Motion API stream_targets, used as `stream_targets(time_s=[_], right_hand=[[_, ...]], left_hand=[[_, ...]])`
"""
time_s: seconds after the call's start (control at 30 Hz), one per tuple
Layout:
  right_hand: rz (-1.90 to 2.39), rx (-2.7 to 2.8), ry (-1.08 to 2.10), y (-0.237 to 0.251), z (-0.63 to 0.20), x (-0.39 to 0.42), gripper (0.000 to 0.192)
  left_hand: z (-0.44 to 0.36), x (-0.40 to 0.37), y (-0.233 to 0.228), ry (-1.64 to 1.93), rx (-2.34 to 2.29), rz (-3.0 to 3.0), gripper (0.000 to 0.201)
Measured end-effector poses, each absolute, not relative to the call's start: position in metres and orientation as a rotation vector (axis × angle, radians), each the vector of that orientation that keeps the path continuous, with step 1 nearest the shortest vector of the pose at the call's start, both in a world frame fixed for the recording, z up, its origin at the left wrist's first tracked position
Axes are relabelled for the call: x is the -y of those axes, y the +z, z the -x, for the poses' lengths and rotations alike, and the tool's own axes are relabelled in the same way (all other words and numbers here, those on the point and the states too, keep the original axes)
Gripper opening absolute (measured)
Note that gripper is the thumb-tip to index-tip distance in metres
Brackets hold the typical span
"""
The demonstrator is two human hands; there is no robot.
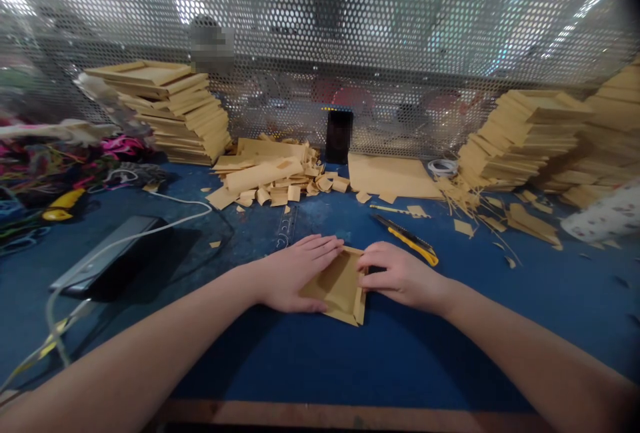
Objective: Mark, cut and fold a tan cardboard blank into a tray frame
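A small brown cardboard tray point(341, 288) with folded-up edges lies on the blue table point(310, 360) right in front of me. My left hand point(295, 272) lies flat over its left side, fingers pressing down on it. My right hand point(400, 276) grips the tray's right edge, fingers curled over the raised flap. A yellow and black utility knife point(406, 238) lies on the table just beyond my right hand. A clear ruler point(286, 228) rests just beyond my left hand.
Stacks of finished cardboard trays stand at back left point(170, 110) and back right point(525, 136). Cardboard scraps point(270, 183) and a flat sheet point(390, 176) lie at the back centre. A black device point(113, 256) with white cable sits left. A perforated metal screen point(350, 33) closes the back.
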State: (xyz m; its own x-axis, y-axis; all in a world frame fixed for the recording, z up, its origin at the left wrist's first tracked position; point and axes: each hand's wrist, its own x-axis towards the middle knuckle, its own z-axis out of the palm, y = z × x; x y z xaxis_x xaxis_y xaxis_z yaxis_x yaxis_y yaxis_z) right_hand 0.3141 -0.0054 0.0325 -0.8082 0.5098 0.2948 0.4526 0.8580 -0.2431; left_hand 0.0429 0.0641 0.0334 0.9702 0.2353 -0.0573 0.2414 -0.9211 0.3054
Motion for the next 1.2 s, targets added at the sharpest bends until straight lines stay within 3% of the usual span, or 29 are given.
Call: stream_targets(time_s=[1.2], right_hand=[[0.751, 2.826, 0.025, 0.0368, -0.3147, 0.0138, 0.026]], left_hand=[[-0.0421, -0.0644, 0.0331, -0.058, -0.353, -2.827, 0.097]])
